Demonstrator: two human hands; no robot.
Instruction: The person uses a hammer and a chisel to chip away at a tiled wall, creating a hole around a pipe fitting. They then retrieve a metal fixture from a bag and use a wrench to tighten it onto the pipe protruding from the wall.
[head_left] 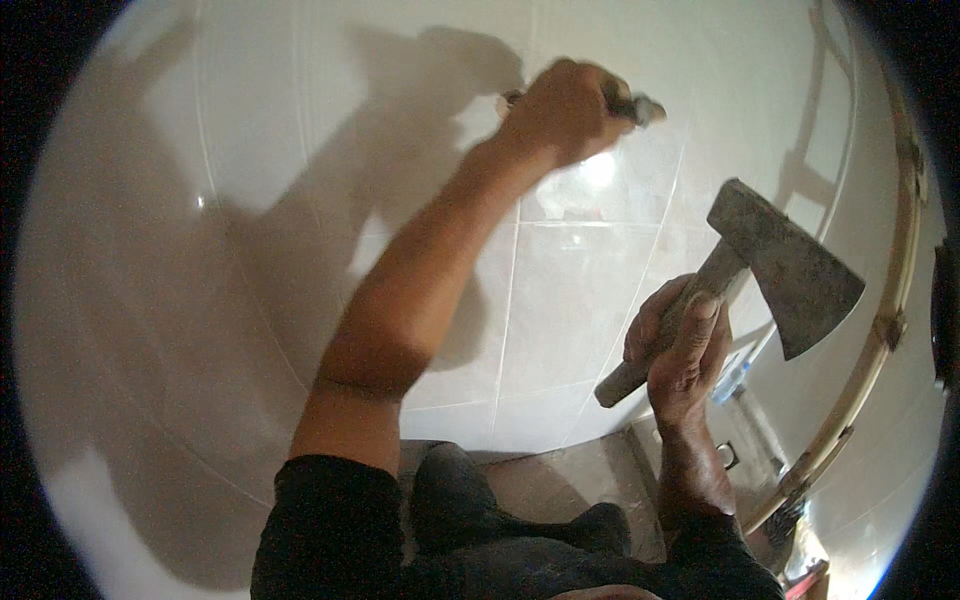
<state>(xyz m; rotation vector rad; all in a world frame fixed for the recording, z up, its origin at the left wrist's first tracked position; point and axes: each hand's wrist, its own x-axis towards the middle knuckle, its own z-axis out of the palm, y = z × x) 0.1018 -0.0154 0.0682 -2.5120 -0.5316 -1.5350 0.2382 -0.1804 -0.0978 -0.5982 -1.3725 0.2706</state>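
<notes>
My left hand [565, 112] is raised at the tiled wall [440, 330], its fingers wrapped round a short metal chisel [645, 109]. The chisel's blunt metal end sticks out on the right of the fist, while its dark other end meets the wall at a small broken spot [503, 106]. Most of its shaft is hidden by the fingers. Lower and to the right, my right hand [685, 335] grips the wooden handle of a hatchet [790, 265]. The worn grey hatchet head is apart from the chisel, its broad blade toward the lower right and its blunt back toward the upper left.
A bent wooden pole [855, 395] with darker joints leans along the right wall. Below lie a grey ledge [560, 475] and a small blue object [735, 383]. A red item [805, 583] is at the lower right. My dark-clothed legs [455, 495] are close under the wall.
</notes>
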